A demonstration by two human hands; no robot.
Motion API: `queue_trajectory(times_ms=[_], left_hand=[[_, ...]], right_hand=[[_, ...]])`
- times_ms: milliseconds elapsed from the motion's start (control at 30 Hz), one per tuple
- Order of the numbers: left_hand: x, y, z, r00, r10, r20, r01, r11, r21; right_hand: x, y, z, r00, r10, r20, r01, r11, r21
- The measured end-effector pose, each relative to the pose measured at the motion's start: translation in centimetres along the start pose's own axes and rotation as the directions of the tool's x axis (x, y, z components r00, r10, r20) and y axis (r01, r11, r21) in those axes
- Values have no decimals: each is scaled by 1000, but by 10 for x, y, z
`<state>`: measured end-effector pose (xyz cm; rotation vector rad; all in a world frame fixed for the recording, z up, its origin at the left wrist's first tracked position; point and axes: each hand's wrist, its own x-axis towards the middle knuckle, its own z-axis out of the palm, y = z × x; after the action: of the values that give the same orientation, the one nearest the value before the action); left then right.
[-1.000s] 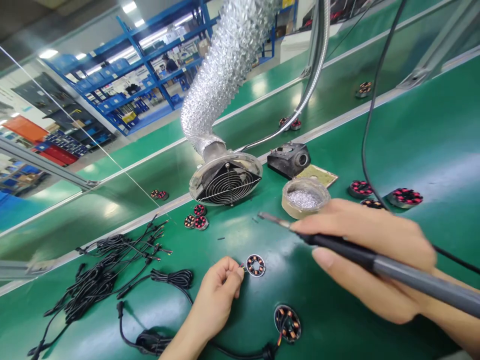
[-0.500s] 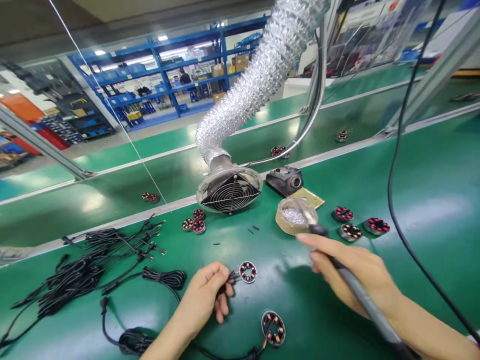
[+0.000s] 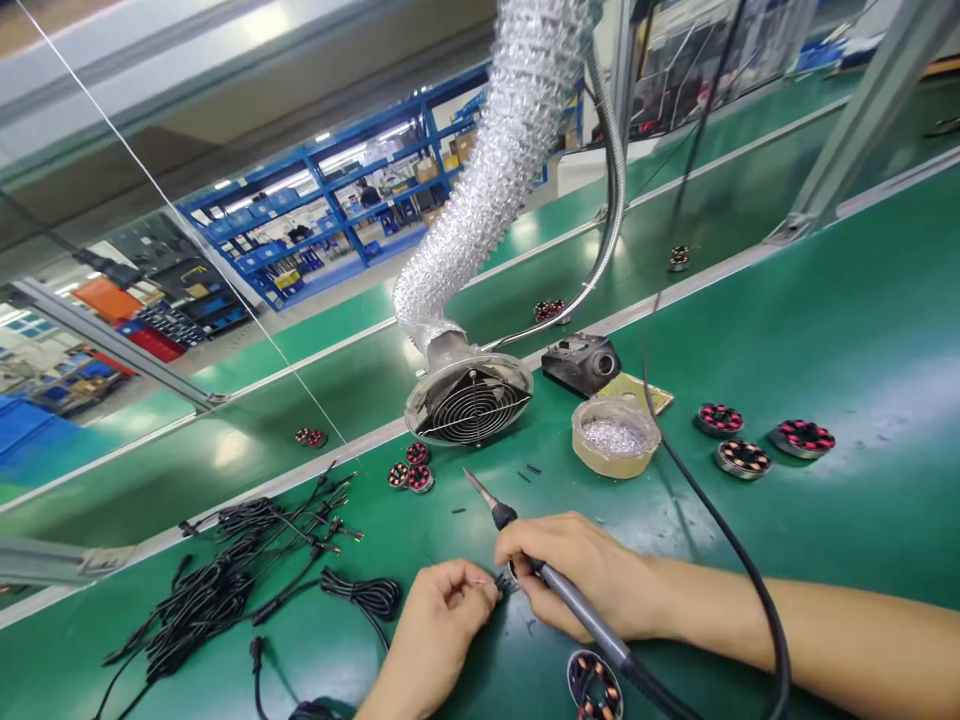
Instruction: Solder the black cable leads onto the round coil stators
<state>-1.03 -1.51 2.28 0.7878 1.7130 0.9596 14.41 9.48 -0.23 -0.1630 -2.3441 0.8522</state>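
Left hand (image 3: 442, 620) pinched thin wire leads (light, floppy; probably best gripped near ends), right hand (image 3: 581, 580) gripped soldering iron (image 3: 559, 592) pen-style.

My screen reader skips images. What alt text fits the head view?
Right hand holds a soldering iron, tip raised, beside the left hand pinching thin wires on a green bench. Behind: fume extractor fan, solder tub, black cables.

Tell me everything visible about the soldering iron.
The soldering iron is a slim pen-shaped tool with a dark grey grip, a black collar and a thin bare-metal tip. The right hand holds it like a pen, tilted, tip pointing up and away above the green mat, touching nothing. Its black cord loops off the back end and rises out of view.
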Motion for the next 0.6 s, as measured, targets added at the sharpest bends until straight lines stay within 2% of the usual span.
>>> queue_trajectory(times_ms=[200,333,400,467,533,600], left_hand=[[1,5,4,1000,24,3,-24,998,57],[-1,1,3,993,109,-39,-100,976,194],[-4,-4,3,976,202,-78,-166,930,327],[-10,-10,4,952,298,-71,-235,859,455],[-18,-13,8,934,356,-23,-295,807,512],[-25,-10,13,927,376,8,-326,792,517]], right_hand=[[1,3,-5,999,-49,-14,50,996,74],[5,5,-5,996,-85,-10,86,990,111],[6,5,-2,995,-95,1,94,989,111],[5,4,3,995,-95,-26,97,993,72],[3,2,9,992,-95,-89,96,995,13],[3,1,13,984,-95,-153,89,995,-44]])
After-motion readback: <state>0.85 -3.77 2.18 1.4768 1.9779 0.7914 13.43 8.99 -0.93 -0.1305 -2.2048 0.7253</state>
